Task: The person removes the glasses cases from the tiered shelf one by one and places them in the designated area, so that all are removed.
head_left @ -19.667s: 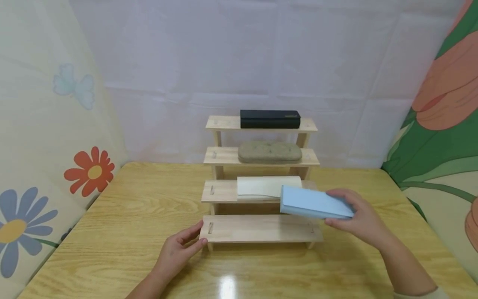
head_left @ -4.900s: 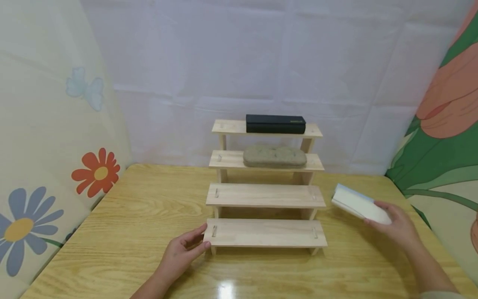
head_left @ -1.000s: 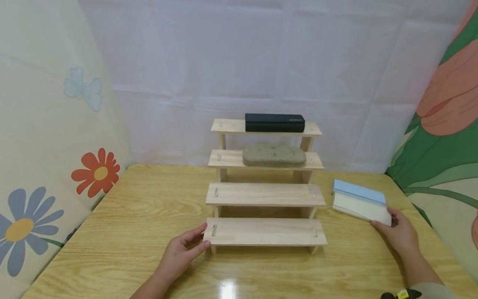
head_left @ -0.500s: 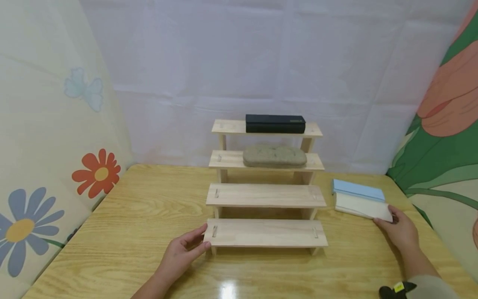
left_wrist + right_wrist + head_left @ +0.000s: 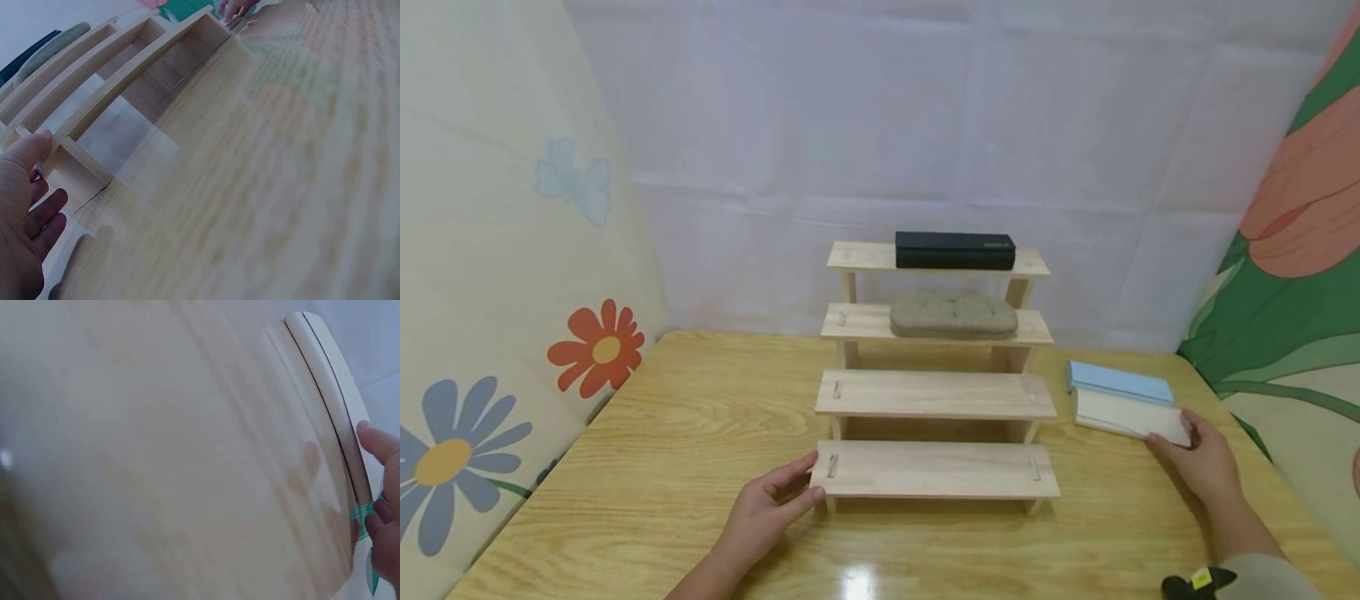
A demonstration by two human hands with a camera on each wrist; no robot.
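**Right hand [image 5: 1210, 458] pinches one end of a plain white case [image 5: 1123, 412] on the table [image 5: 625, 475]**

The white case lies flat on the wood-grain tabletop, to the right of a four-tier wooden stand [image 5: 936, 469]. It is long, slim and slightly angled, its right end nearer the person. The surface looks smooth and unpatterned; a faint curving line runs lengthwise along it, like the edge of a flap. From the right wrist, thin dark lines trace its long side, below a paler top.

Thumb and fingers of the right hand are set around its right end, a narrow grip. Just behind it lies a pale blue case [image 5: 1118, 381], similarly long and flat-sided; I can't tell whether the two touch.

The left hand [image 5: 760, 510] holds the left end of the stand's lowest board, thumb at the front corner. Up on the stand, a rounded grey-green case [image 5: 953, 315] sits on the second tier from the top, and a boxy black case [image 5: 955, 251] with small gold lettering, too small to read, on the highest.
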